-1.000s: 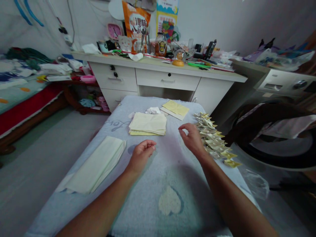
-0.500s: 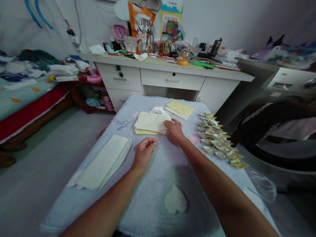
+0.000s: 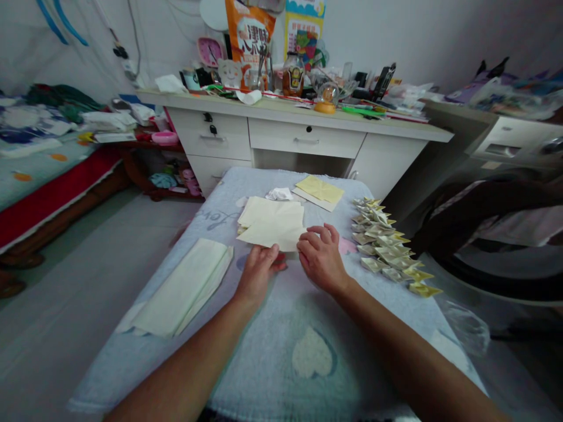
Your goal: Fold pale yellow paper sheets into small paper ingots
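A pale yellow sheet of paper (image 3: 277,227) is raised at its near edge, in front of the stack of paper (image 3: 259,208) it overlaps. My right hand (image 3: 323,256) pinches the sheet's near right corner, fingers curled. My left hand (image 3: 260,271) has its thumb on top of the near edge and its fingers beneath, closed on the same sheet. To the left lies a folded pile of larger pale paper (image 3: 182,287). Several folded paper boats (image 3: 385,243) stand in rows to the right.
A crumpled white tissue (image 3: 280,194) and yellow and white sheets (image 3: 320,190) lie behind the stack. The blue cloth-covered table (image 3: 264,369) reaches toward a cluttered white desk (image 3: 303,140). A washing machine (image 3: 505,146) stands at right, a bed (image 3: 53,181) at left.
My right hand has drawn the top sheet off the stack toward me. My left hand, closed and apart from the paper before, now grips the sheet's near edge.
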{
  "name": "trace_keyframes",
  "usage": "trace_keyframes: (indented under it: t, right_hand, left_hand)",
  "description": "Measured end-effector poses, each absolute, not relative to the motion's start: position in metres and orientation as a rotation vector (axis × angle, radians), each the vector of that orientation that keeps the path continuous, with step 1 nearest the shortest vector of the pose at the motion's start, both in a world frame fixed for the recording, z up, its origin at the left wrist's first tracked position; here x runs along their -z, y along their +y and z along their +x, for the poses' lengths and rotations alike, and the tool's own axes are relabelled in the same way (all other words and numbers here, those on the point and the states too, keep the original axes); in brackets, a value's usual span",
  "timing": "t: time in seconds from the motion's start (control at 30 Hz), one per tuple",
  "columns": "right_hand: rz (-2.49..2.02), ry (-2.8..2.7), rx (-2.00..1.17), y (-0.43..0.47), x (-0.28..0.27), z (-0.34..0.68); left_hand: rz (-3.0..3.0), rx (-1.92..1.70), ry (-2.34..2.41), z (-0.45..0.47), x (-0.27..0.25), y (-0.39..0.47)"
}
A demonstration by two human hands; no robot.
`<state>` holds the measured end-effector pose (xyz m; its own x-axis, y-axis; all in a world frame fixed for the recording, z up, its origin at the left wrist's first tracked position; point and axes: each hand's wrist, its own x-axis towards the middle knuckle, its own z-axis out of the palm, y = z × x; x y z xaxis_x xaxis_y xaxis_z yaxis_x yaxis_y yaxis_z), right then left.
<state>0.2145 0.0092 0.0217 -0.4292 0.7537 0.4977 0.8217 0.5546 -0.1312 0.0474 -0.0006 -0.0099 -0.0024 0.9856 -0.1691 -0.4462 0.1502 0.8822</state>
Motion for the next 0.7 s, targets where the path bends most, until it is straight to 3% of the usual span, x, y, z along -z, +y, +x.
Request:
trace_keyframes:
  t: [0.17, 0.33, 0.53, 0.7]
  right_hand:
    - [-0.989, -2.388, -0.202, -0.022, -0.026, 0.226]
    - [-1.3, -1.77, -0.382, -0.006, -0.017, 0.251]
    - [-1.155, -1.172, -1.204, 0.007, 0.006, 0.256]
    - [-1.092, -1.052, -1.309, 0.002, 0.013, 0.256]
  left_hand:
    - [0.672, -1.389, 0.956, 0.049, 0.01, -0.001]
    - [0.712, -1.34, 0.988, 0.049, 0.013, 0.0]
    - [0.836, -1.155, 0.952, 0.051, 0.01, -0.005]
    - [0.889, -1.18, 0.923, 0.05, 0.006, -0.005]
